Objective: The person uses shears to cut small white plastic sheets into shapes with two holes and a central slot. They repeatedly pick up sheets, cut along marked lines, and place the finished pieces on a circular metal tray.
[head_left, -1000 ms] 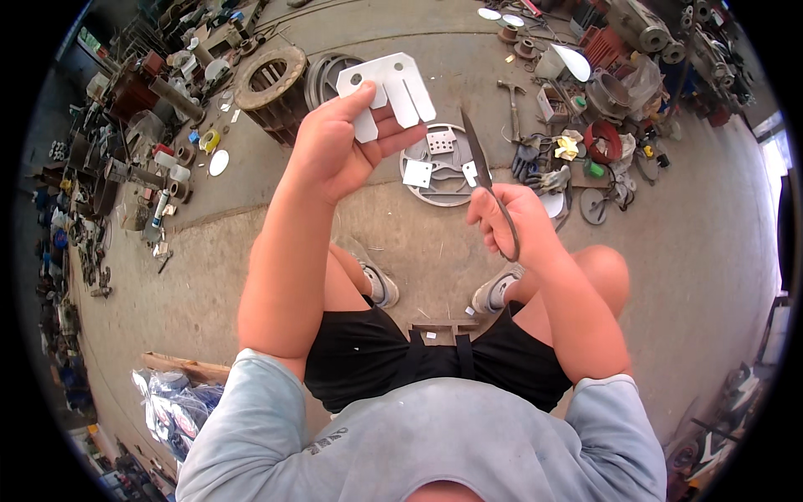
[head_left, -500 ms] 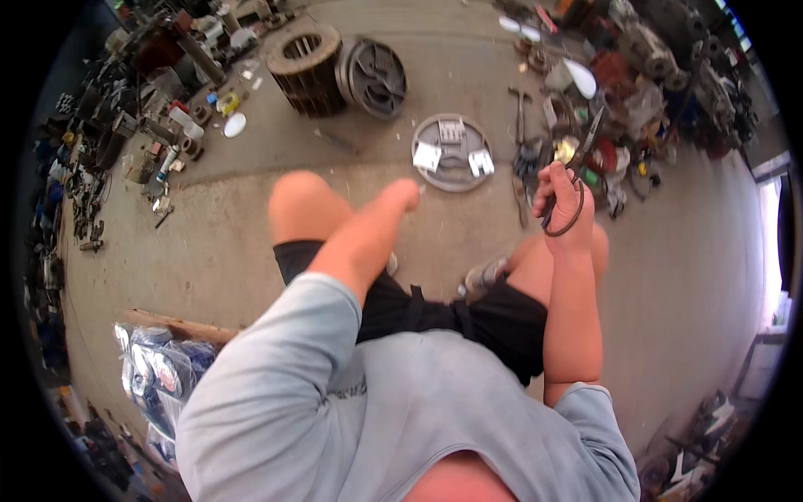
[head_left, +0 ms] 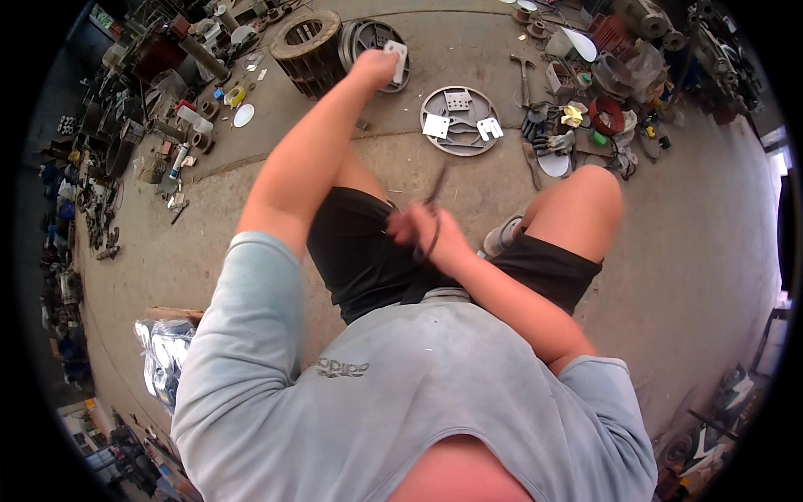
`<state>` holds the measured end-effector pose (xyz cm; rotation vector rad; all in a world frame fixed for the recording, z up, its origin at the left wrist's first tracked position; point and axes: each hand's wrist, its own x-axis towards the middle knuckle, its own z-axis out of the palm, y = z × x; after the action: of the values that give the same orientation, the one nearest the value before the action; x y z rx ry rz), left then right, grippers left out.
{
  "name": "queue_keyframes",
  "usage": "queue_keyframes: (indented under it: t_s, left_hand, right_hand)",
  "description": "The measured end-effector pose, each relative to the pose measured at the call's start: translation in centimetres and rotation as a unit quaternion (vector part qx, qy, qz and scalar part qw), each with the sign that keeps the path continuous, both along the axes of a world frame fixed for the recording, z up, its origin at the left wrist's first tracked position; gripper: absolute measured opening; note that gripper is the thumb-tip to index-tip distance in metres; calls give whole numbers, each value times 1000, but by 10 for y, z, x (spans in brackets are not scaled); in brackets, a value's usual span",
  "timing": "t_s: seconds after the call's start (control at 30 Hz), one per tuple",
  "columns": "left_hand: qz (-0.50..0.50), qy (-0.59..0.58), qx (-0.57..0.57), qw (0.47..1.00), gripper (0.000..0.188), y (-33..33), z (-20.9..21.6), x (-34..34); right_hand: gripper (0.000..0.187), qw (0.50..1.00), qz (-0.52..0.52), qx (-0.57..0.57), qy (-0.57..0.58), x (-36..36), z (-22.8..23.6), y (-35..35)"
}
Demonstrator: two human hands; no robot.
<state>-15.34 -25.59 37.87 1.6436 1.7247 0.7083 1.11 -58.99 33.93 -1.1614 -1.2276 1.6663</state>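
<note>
My left hand (head_left: 376, 69) is stretched far forward, closed on a small pale plate with holes (head_left: 396, 62). It is over the dark ribbed metal disc (head_left: 351, 43) that leans against a slotted cylinder. Close to my body, above my lap, my right hand (head_left: 428, 233) grips a pair of scissors (head_left: 437, 186), both smeared by motion. On the floor ahead lies a round metal plate (head_left: 459, 149). It bears a white square piece (head_left: 435, 125), a white notched piece (head_left: 489, 128) and a grey block with holes (head_left: 457, 101).
A slotted metal cylinder (head_left: 311, 71) stands on the floor ahead. To the right lie a hammer (head_left: 524, 82), gloves (head_left: 552, 140), a brush (head_left: 532, 166) and a red ring (head_left: 607, 115). Metal parts crowd the left; a plastic-wrapped bundle (head_left: 164, 356) is near me.
My left hand has reached forward to the leaning disc, and a pale plate now shows in it. My right hand has swung left and inward with the scissors, from beside my right knee.
</note>
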Motion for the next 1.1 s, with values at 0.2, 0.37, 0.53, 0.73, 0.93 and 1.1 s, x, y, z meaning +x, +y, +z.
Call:
queue_keyframes:
  t_s: [0.2,0.37,0.53,0.73,0.93,1.1]
  left_hand:
    - [8,-156,104,982,43,-51,63,-60]
    - [-61,-170,107,978,26,-88,129,-30]
    - [-131,-190,87,969,27,-76,146,-1]
    - [-114,-174,14,978,29,-18,96,25]
    - [-40,-212,-183,959,20,101,-43,46]
    - [-6,-176,-313,933,15,207,-198,75]
  right_hand:
    - [35,954,-279,73,82,86,64,16]
    - [25,937,-296,187,6,141,190,25]
    - [18,938,-272,215,9,177,217,75]
    - [24,971,-189,114,-88,209,161,189]
    - [24,983,-165,1,-82,231,45,355]
    - [35,977,-171,-29,-126,249,-78,499]
